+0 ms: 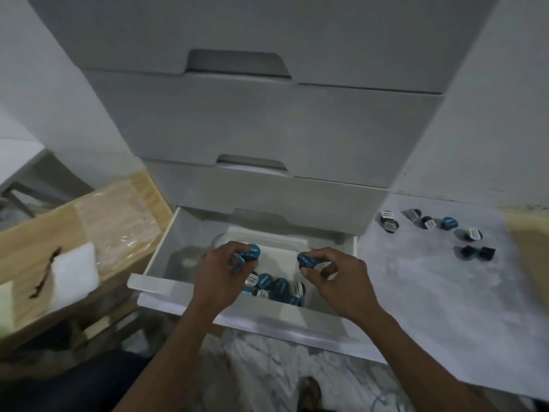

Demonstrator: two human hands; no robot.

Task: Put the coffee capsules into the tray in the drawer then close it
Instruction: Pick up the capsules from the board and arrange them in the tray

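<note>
Capsules in hand: left hand (221, 272) is curling its fingers round a cluster of blue coffee capsules (249, 253); right hand (332, 273) is pinching a single blue capsule (307, 260) between thumb and fingertips. Both grips are closed on their loads and hanging over the open drawer (154, 285).

Tray (285, 248), white, is sitting inside the drawer directly under both hands. A heap of capsules already dropped (276, 288) is lying at about 6 o'clock from the held ones, toward the drawer front. The drop looks straight down; the two hands seem equally near.

Loose capsules (430, 228) are waiting on the pale floor sheet (416, 292) at 3 o'clock of the drawer, well apart from it; the right hand is the nearer.

Drawer fronts are stacking up at 12 o'clock; a cardboard box (59, 233) is standing at 9 o'clock.
</note>
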